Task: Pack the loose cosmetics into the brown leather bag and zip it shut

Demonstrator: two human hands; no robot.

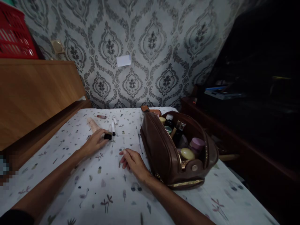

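My left hand (95, 142) is over the patterned sheet, its thumb and fingers closed around a small black container (108, 136). Just beyond that hand lies a pale pinkish tube (92, 124), partly covered by the fingers. Two slim white tubes (113, 127) and a small reddish tube (101, 117) rest close by. My right hand (134, 162) hovers or rests, loosely curled and holding nothing, left of a brown cosmetic bag (159, 147). The bag stands unzipped, with a purple-lidded jar (197, 143), a yellowish-lidded jar (187, 153) and several bottles inside.
An orange-brown item (155, 112) lies behind the bag. Wooden furniture (39, 93) borders the left side, with a red plastic basket (16, 34) on top. To the right are a dark red ledge (234, 131) and a large dark screen-like panel (262, 78). Patterned wallpaper closes the back.
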